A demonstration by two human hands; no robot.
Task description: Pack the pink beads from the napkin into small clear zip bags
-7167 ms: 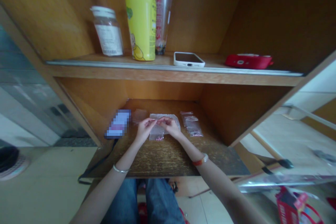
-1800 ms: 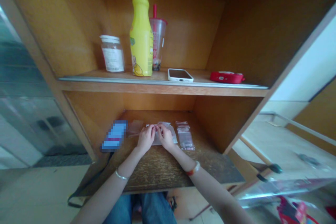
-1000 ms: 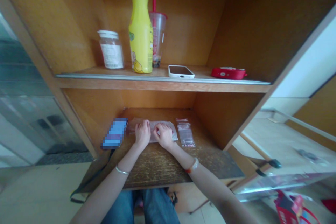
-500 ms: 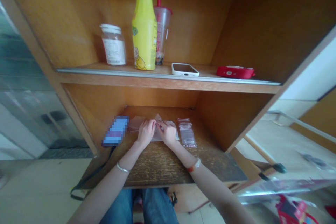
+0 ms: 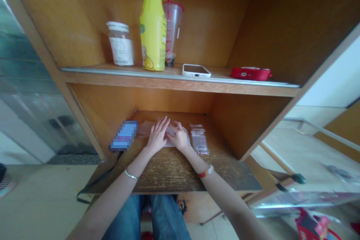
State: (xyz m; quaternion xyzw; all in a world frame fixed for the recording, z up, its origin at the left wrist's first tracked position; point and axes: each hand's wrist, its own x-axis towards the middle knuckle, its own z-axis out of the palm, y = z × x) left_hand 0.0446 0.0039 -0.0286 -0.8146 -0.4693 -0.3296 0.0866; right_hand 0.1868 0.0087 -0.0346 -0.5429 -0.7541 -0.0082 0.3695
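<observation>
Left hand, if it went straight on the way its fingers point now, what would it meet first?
Probably the lower back panel: the left hand points forward and slightly right. The right hand lies close beside that line, and depth is unclear, so a brush against it is possible.

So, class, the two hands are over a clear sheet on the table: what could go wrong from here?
A sideways move of the right hand off the sheet might scatter the bags lying just beside it.

The strap by the lower phone hangs past the edge of the table; if attached, a snag could drag that phone.

The white phone lies near the front edge of the shelf, so a knock might tip it down.
</observation>
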